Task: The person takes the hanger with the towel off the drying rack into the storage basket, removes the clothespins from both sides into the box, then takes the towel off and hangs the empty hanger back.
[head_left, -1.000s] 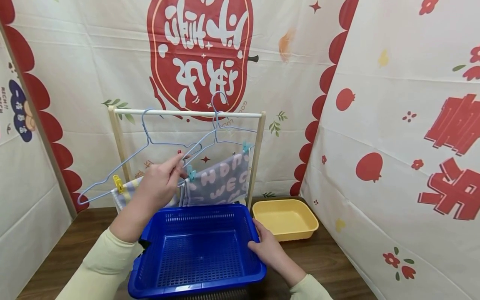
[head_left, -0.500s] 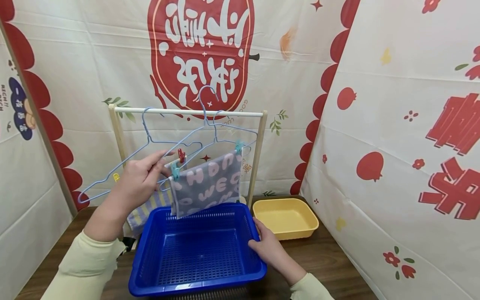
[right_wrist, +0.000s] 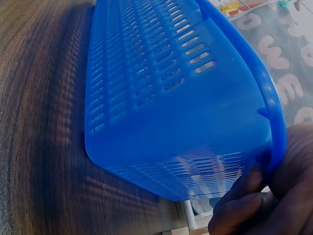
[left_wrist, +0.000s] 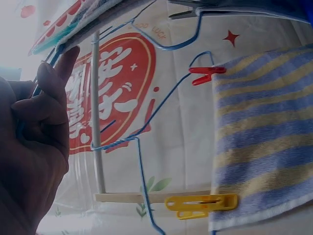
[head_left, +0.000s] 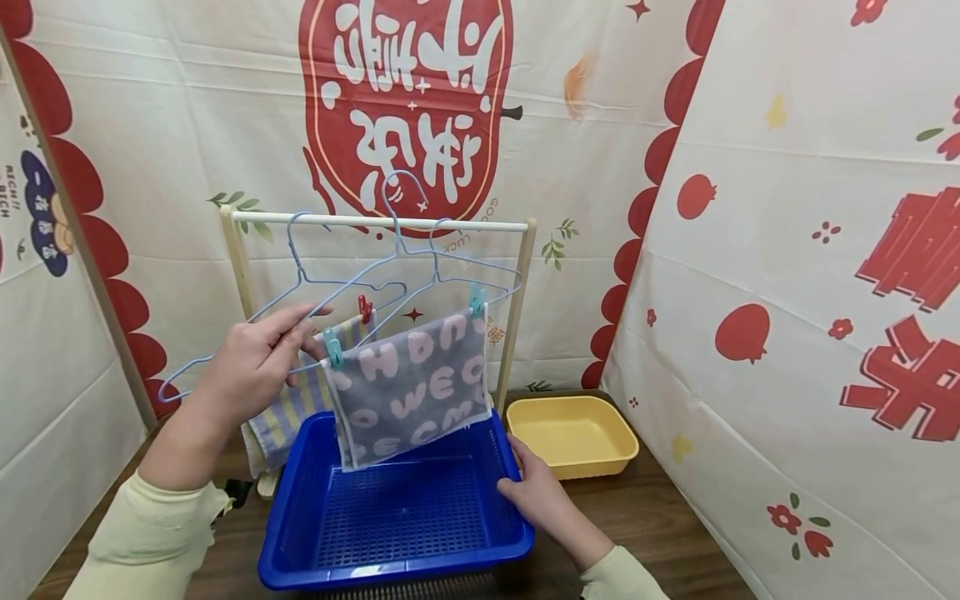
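Note:
My left hand (head_left: pixel 258 354) holds the left corner of a light-blue wire hanger (head_left: pixel 352 275), whose hook rises in front of the rail. Two teal clothespins (head_left: pixel 333 348) fasten a grey towel (head_left: pixel 412 392) with pink letters to its lower bar. The towel hangs over the back of a blue plastic basket (head_left: pixel 397 572). At the basket's right rim my right hand (head_left: pixel 536 487) grips it, fingers curled under the lip in the right wrist view. Behind the left hand, a striped towel (left_wrist: pixel 264 137) hangs from another hanger by a yellow clothespin (left_wrist: pixel 200 203) and a red one (left_wrist: pixel 207 73).
A drying rack with a white rail (head_left: pixel 360 222) and wooden posts (head_left: pixel 516 317) stands behind the basket, with hangers on it. To the right, a yellow tray (head_left: pixel 573 433) sits on the dark wooden table (head_left: pixel 637 533). Printed cloth (head_left: pixel 585 208) walls the back and sides.
My left hand has moved left and toward me with the hanger; its grey towel has come forward from beside the rack to over the basket. My right hand stays on the rim.

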Available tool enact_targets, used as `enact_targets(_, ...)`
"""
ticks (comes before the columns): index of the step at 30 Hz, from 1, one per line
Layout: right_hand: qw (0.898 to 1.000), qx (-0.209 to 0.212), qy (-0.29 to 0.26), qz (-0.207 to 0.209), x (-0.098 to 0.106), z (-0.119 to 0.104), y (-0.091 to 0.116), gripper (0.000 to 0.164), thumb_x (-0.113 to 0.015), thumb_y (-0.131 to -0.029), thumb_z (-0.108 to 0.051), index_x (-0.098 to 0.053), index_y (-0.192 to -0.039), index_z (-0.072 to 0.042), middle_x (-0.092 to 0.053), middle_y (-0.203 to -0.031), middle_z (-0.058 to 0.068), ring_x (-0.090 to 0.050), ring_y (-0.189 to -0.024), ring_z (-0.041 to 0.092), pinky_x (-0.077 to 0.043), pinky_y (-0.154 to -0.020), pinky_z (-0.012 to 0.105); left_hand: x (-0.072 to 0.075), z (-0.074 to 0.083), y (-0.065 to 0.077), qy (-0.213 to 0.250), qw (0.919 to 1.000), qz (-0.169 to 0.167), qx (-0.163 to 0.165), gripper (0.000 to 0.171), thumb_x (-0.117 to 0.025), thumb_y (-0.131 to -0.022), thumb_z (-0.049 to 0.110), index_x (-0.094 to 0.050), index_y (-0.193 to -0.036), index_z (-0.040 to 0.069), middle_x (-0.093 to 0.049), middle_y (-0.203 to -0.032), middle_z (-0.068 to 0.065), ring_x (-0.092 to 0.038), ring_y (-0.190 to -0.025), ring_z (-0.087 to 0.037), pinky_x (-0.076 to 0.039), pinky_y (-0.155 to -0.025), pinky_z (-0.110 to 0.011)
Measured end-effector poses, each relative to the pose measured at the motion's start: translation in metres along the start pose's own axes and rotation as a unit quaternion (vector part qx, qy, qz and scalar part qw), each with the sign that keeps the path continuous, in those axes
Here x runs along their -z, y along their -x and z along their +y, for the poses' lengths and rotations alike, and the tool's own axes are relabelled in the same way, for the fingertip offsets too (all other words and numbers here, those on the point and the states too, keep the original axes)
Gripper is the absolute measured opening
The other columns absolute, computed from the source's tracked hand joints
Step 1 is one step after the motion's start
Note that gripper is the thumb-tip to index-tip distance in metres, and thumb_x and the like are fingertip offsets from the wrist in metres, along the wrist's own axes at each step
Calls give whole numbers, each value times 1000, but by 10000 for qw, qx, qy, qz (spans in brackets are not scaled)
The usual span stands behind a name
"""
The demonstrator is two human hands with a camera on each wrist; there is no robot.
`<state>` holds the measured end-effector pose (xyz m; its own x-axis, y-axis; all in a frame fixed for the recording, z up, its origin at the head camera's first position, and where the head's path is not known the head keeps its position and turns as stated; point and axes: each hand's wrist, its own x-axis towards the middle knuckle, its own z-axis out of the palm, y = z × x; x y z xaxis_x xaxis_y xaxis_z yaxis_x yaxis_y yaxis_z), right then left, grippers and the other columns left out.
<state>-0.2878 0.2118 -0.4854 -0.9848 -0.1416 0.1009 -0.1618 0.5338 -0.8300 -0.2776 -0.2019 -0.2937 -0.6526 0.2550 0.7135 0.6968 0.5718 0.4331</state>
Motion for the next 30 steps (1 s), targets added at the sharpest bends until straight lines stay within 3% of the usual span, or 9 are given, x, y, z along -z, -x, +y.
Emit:
enact_targets(7,10000,-21,-30,-9,0,0,0,85,-72,-92,-5,-34,-168,6,-58,-154,33,-69,-123,38,-61,-97,59,-6,-13,10,-221,9994,59,-253,32,-56,-114,4,-73,-141,10,-79,-89,5,-62,-60,-8,-52,-58,-25)
enact_targets(13,10000,-44,-36,9,0,1,-1,85,-73,-93,-4,-35,-168,5,-57,-155,32,-68,-128,39,-59,-100,60,-12,-27,18,133,9988,81,-470,31,-57,-112,-3,-76,-132,11,-77,-86,5,-60,-55,-11,-53,-52,-23)
enact_targets(20,10000,-61,-32,18,0,-1,0,85,-73,-92,-5,-35,-168,5,-57,-155,32,-69,-125,39,-60,-99,61,-22,-40,28,326,9979,-17,-565,29,-57,-111,-4,-76,-129,8,-76,-85,4,-58,-54,-6,-52,-50,-22)
enact_targets(30,9999,-82,-125,-1,0,-2,1,86,-72,-92,-4,-34,-168,6,-58,-153,33,-70,-122,38,-61,-97,59,-44,-55,43,305,9941,-46,-1038,31,-59,-105,-13,-75,-123,6,-76,-86,6,-58,-60,-3,-49,-55,-17)
